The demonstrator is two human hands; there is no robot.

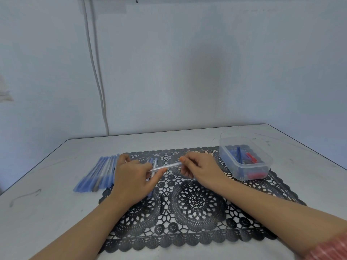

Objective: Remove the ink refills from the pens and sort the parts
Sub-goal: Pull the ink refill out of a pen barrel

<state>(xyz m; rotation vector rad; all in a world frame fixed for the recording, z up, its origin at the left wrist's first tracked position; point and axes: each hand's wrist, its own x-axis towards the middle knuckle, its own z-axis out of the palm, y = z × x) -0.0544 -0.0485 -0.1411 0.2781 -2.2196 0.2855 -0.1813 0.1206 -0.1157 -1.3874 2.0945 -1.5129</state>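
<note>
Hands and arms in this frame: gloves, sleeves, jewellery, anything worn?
No gloves, rings or watch show on the left hand or right hand. Both forearms are uncovered. The only clothing is a blurred reddish-pink sleeve on the right arm at the bottom-right corner.

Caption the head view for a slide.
Left hand and right hand grip a clear pen above the lace mat; pen row left, plastic tub of parts right.

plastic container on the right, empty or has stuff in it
Not empty: the clear container holds a few blue and red pen parts, visible through its open top and wall.
</note>
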